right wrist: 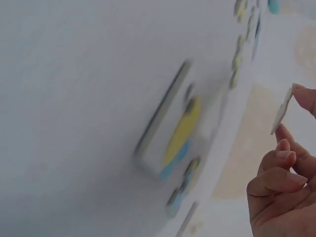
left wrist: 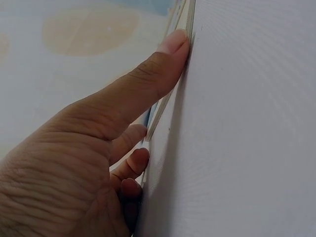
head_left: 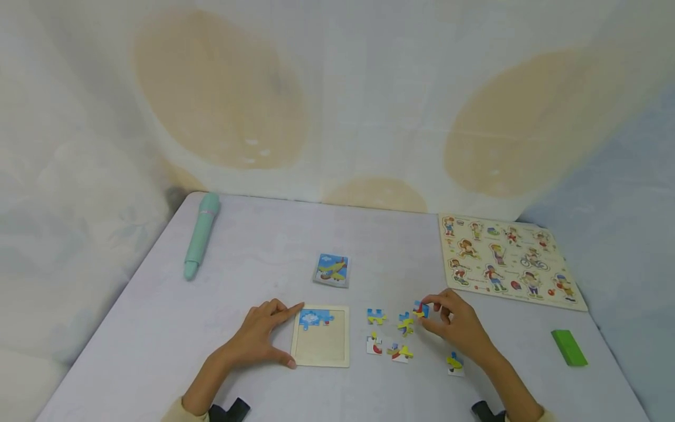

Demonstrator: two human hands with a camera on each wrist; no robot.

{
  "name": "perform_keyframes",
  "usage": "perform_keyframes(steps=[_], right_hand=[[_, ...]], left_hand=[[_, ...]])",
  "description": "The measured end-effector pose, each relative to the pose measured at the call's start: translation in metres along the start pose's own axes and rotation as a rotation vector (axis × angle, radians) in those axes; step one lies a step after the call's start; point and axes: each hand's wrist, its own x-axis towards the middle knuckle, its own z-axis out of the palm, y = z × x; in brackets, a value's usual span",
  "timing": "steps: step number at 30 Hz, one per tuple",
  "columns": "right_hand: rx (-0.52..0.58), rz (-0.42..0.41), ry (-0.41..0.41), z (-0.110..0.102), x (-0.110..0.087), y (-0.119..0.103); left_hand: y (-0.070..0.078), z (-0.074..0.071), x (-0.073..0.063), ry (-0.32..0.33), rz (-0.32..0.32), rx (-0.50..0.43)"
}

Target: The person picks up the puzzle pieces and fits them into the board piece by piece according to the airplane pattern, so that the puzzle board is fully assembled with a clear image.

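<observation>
One puzzle piece in hand, five loose pieces lower down
At lower centre, the left hand is spread wide, thumb and index finger against a wooden tray with joined blue pieces up top. Right of that, the right hand pinches its piece. Further back: airplane card mid-frame, patterned board at right, mint tube at left.
</observation>
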Motion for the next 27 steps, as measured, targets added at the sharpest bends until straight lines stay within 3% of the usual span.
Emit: perform_keyframes(steps=[14, 27], right_hand=[[-0.127, -0.028, -0.059, 0.04, 0.003, -0.046], [-0.072, -0.023, -0.084, 0.06, 0.005, -0.063]], left_hand=[[0.001, 0.0, 0.001, 0.004, 0.006, -0.005], [0.003, 0.0, 0.0, 0.002, 0.01, -0.009]])
